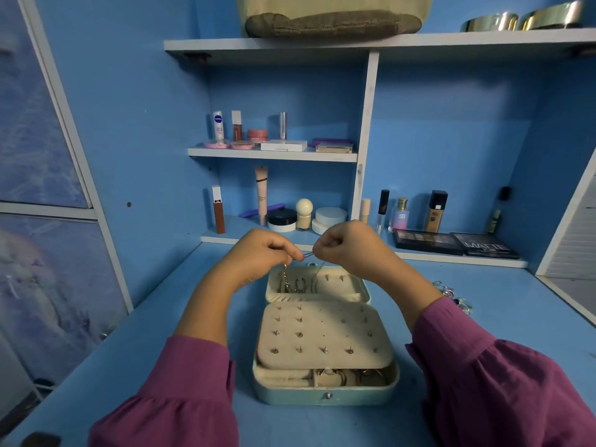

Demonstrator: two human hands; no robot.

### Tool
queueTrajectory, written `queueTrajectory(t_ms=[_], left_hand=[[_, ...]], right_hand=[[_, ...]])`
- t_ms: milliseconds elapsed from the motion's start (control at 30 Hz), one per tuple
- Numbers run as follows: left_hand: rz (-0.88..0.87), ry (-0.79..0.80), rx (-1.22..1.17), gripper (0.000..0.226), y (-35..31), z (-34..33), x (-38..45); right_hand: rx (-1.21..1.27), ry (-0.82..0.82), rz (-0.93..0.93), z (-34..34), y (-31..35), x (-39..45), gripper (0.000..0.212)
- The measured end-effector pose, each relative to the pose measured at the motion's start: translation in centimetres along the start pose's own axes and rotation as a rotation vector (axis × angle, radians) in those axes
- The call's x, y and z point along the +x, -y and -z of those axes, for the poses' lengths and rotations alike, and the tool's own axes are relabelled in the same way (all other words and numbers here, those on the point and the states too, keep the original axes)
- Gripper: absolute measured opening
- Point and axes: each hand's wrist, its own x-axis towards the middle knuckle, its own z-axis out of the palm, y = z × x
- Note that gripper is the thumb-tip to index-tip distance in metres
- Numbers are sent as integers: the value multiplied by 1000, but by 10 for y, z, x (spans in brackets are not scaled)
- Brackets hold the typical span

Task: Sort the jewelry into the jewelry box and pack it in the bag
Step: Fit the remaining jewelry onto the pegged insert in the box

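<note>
L hand + R hand both curled, pinching thin chain taut btwn them, above open jewelry box lid; loose jewelry pile at box's 3 o'clock

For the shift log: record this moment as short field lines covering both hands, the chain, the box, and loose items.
left hand: pinches one end of a thin chain
right hand: pinches the other end
chain: held taut above the open lid
jewelry box: open on the table, stud panel facing up
gold piece: dangles below the left hand
loose jewelry: on the table right of the box
bag: top shelf
</note>
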Motion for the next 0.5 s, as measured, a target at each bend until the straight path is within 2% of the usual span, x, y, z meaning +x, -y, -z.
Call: queueTrajectory(t_ms=[100, 333, 500], left_hand=[[52, -32, 51, 32, 7, -2, 2], [74, -26, 576, 32, 28, -29, 18], [38, -18, 687, 33, 25, -35, 20]], right_hand=[[-26, 41, 13, -10, 0, -1, 7], [-181, 111, 64, -39, -18, 4, 17], [-211, 154, 72, -41, -19, 9, 23]])
